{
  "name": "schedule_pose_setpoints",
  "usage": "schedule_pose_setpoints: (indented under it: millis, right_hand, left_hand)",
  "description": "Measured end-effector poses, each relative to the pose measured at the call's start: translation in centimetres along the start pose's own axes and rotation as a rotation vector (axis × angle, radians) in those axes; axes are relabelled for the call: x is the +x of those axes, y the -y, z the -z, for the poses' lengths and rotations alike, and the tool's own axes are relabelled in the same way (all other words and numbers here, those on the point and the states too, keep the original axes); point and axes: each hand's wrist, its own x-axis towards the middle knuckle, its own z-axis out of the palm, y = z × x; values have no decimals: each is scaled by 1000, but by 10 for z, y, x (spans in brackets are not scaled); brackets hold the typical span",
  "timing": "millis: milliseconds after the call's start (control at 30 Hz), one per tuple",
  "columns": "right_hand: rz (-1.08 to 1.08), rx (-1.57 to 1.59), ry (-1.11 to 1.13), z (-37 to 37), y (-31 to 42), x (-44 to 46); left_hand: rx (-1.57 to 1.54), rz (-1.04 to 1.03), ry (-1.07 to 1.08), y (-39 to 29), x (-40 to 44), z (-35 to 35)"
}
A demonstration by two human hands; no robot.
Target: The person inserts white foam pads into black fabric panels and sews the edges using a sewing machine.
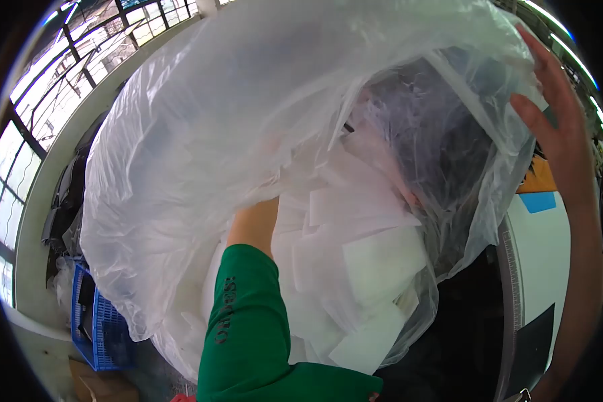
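Note:
A large translucent plastic bag (174, 147) fills the middle of the head view, its mouth facing me. Inside it lies a loose pile of thin white sheets (362, 261), stacked unevenly. My left arm, in a green sleeve, reaches into the bag. The plastic covers my left hand (269, 161), so its fingers are blurred and what they touch is hidden. At the upper right, my right hand (549, 107) grips the bag's edge, thumb apart from the fingers with plastic between. A pinkish shape (398, 177) shows beside the sheets; I cannot make out what it is.
A blue plastic crate (107, 328) stands on the floor at the left, with a cardboard box (100, 383) below it. Dark items (63, 197) are piled along the window wall. To the right is a white surface (539, 268) with a ruler-like edge (509, 281).

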Motion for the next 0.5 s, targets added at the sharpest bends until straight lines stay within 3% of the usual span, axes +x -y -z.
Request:
schedule_pose_setpoints:
  millis: [133, 200, 233, 300, 367, 433, 467, 500]
  right_hand:
    - [6, 71, -15, -23, -7, 1]
    - [3, 107, -24, -42, -9, 4]
    - [-1, 121, -27, -49, -11, 5]
    - [-18, 145, -30, -63, -13, 1]
    - [-31, 151, -42, -68, -19, -4]
    - [-39, 140, -57, -67, -16, -4]
    - [-42, 133, -64, -64, -13, -1]
    - [-42, 125, -71, -62, -10, 1]
  left_hand:
    - [-56, -136, 32, -16, -19, -34]
    - [-101, -98, 302, -71, -53, 62]
    - [-95, -92, 320, -71, -69, 72]
    - [-604, -335, 298, -53, -98, 83]
    - [-847, -135, 161, -16, -111, 85]
    - [-932, 308, 25, 79, -115, 63]
    - [-612, 464, -132, 123, -121, 64]
    - [-65, 313, -484, 182, -142, 35]
